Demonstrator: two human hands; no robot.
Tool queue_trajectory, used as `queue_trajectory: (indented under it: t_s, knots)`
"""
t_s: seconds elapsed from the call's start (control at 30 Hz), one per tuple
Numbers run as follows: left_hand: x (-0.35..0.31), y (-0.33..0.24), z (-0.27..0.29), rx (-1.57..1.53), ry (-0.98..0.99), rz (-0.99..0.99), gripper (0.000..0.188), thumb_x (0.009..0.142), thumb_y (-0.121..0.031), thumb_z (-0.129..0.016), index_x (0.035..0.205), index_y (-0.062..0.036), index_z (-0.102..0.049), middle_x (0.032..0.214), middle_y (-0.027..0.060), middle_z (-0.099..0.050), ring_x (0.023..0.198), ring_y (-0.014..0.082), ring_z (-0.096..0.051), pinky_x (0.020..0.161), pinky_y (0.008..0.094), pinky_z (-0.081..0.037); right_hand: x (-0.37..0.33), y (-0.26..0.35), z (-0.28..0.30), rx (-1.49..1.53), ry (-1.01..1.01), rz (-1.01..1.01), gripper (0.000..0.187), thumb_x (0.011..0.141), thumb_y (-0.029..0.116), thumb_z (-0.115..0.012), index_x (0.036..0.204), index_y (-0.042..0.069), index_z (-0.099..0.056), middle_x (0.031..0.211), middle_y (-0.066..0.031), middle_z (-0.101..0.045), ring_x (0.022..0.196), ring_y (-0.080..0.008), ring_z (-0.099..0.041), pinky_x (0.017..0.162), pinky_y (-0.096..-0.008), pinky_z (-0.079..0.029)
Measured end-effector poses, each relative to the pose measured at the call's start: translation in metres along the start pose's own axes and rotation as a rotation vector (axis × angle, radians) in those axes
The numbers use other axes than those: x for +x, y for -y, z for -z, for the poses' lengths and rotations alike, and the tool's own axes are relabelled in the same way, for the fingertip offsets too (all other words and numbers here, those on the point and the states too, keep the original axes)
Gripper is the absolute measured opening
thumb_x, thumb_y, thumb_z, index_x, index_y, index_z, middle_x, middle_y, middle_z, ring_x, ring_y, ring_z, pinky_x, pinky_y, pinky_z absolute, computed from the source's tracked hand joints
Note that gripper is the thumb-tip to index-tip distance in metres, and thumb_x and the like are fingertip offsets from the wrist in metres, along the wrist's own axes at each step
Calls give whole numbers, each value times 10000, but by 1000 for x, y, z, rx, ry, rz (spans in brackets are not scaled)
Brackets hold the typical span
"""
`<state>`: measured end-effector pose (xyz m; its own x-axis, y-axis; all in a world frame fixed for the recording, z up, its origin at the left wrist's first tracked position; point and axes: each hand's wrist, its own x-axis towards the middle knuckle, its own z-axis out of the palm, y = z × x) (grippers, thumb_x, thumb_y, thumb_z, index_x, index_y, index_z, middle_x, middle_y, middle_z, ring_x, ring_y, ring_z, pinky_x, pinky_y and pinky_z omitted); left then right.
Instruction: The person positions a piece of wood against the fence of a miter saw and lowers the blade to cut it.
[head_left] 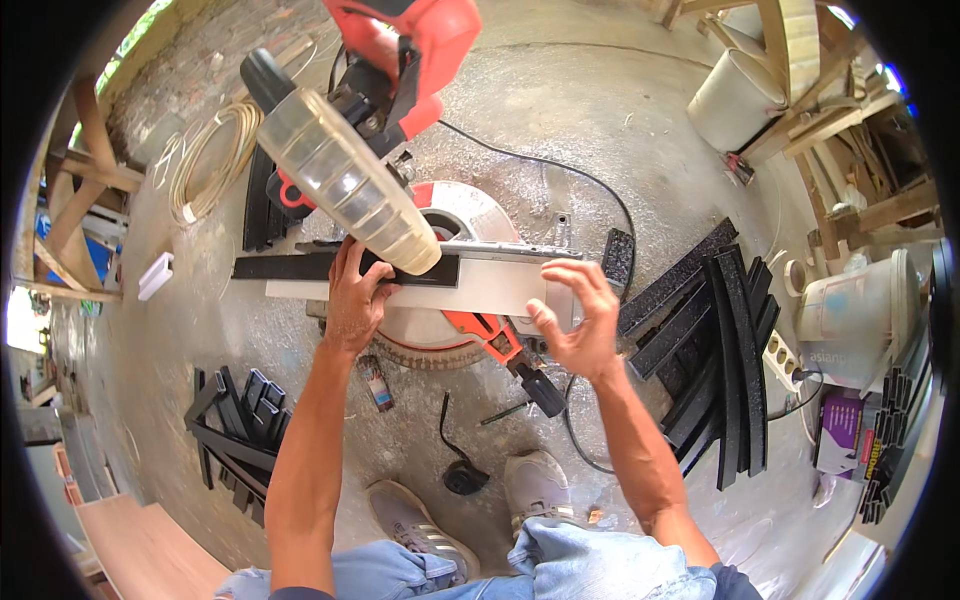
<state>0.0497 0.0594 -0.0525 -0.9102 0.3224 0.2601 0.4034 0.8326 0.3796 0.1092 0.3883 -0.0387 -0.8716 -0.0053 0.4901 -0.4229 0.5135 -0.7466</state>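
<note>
A red mitre saw [425, 60] stands on the floor in front of me, its clear ribbed plastic part [340, 170] hanging over the work. Along the fence [510, 250] lies a black bar [290, 267], with a flat white strip [495, 288] in front of it. My left hand [355, 305] is closed around the black bar, left of the clear part, its fingers over the bar's far edge. My right hand [580, 325] is open beside the white strip's right end, thumb and fingers apart; I cannot tell whether it touches the strip. The clear part hides the blade.
Black bars pile up at right [730, 350] and cut black pieces [235, 420] at left. A tape measure [464, 477] lies near my shoes. The saw's orange-and-black handle [540, 390] juts toward me. A cable [540, 158], a coiled hose [215, 160] and a white bucket [860, 310] surround it.
</note>
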Motion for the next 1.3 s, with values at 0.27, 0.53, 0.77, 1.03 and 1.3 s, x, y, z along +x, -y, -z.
queue_trajectory:
  t_s: [0.27, 0.53, 0.77, 1.03, 1.3]
  knots:
    - [1, -13, 2, -15, -9, 3, 369, 770, -22, -765, 1127, -29, -675, 1307, 190, -573, 1302, 414, -451, 1080, 495, -383, 162, 93, 57, 166, -192, 367, 183, 881, 147, -710, 926, -31, -708, 913, -128, -727, 803, -171, -648, 770, -297, -510]
    - [4, -10, 6, 16, -4, -49, 276, 781, -60, -786, 1019, -4, -659, 1209, 189, -588, 1185, 413, -517, 1002, 495, -417, 264, 204, 56, -49, 231, 77, 269, 850, 166, -610, 893, -78, -715, 854, -269, -714, 826, -353, -726, 801, -469, -554]
    - [2, -10, 4, 26, -29, -53, 275, 777, -83, -791, 1006, -7, -661, 1194, 194, -588, 1176, 417, -516, 995, 494, -417, 317, 168, -14, -155, 264, 235, 261, 773, 111, -616, 928, -56, -742, 1023, -304, -700, 999, -386, -706, 882, -454, -557]
    - [3, -11, 3, 45, -6, -31, 319, 769, -71, -787, 1053, -6, -657, 1218, 195, -586, 1188, 419, -509, 1011, 497, -411, 330, 166, -18, -685, 533, 520, 276, 785, 68, -605, 997, -10, -765, 1066, -253, -712, 985, -390, -709, 857, -441, -567]
    - [3, -3, 3, 53, 20, -32, 518, 750, -80, -797, 1240, -26, -638, 1297, 194, -603, 1230, 424, -508, 1041, 504, -392, 328, 137, -41, -454, 333, 517, 308, 863, 119, -521, 1007, -4, -763, 1103, -257, -702, 1010, -374, -705, 886, -452, -554]
